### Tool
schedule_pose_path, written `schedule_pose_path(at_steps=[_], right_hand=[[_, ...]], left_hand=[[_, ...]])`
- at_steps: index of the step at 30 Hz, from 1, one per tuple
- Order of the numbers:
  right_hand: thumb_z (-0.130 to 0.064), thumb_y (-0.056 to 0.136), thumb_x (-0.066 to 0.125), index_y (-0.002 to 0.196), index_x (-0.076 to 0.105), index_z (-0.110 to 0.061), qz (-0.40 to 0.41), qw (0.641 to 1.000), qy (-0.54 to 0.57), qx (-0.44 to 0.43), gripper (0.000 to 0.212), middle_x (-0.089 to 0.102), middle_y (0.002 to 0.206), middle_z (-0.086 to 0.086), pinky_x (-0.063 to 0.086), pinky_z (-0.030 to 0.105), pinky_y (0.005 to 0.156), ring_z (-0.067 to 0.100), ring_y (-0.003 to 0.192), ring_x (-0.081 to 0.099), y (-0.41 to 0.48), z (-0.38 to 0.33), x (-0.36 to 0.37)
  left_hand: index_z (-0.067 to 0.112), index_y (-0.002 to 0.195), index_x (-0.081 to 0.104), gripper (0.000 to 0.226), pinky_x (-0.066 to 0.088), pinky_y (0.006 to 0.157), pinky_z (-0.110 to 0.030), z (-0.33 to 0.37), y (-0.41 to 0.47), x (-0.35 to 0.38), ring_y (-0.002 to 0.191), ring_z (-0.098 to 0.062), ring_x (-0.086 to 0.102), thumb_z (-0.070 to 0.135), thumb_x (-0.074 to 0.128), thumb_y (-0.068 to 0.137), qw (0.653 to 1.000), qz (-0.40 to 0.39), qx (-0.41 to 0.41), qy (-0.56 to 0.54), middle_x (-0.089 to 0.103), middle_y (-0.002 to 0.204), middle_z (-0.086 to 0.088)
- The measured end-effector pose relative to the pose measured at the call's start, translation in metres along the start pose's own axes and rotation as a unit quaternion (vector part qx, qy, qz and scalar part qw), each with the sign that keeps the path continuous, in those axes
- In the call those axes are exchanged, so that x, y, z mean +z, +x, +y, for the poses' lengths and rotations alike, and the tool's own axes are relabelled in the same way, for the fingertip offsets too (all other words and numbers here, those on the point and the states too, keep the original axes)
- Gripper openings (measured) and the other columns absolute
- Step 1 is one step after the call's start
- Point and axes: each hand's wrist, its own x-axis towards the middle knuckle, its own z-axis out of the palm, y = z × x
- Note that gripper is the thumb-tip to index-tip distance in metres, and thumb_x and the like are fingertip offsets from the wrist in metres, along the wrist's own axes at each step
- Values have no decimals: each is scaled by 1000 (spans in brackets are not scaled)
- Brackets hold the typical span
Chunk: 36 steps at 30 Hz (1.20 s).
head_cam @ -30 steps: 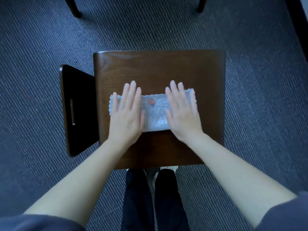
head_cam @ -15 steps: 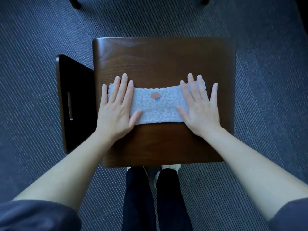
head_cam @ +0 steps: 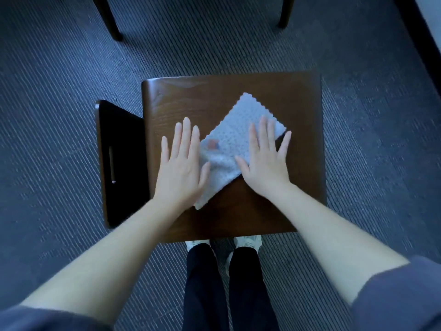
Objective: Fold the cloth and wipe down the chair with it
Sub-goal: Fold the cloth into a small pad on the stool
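The left hand (head_cam: 182,161) lies flat with fingers straight, over the left edge of the folded cloth (head_cam: 229,144). The right hand (head_cam: 265,156), flat with fingers spread, presses the cloth's right part. The pale dotted cloth lies diagonally on the dark wooden chair (head_cam: 238,96) seat, above striped carpet (head_cam: 59,91).
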Motion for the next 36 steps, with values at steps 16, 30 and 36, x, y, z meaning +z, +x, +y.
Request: schedule_pose_path(at_steps=[16,30,36], right_hand=[[-46,95,22,153,4,-5,77,996,1,-40,73,-4,161,11,2,64,114,28,148,-6,43,21,-14],[-44,99,22,152,2,-4,93,995,35,5,70,-3,161,14,6,62,115,28,148,-5,32,10,-8],[-43,98,24,152,6,-3,62,996,25,-57,70,0,160,15,10,63,114,28,149,-2,-34,-2,25]], left_hand=[[0,155,13,73,-7,119,-53,22,51,28,152,-30,3,49,17,101,998,29,42,38,7,163,-17],[2,155,0,72,-5,119,-57,-2,88,11,152,-28,-5,48,13,101,995,17,74,60,-4,164,-15],[1,155,10,70,5,119,-60,1,2,34,152,-28,6,44,25,102,982,4,182,51,6,164,-17]])
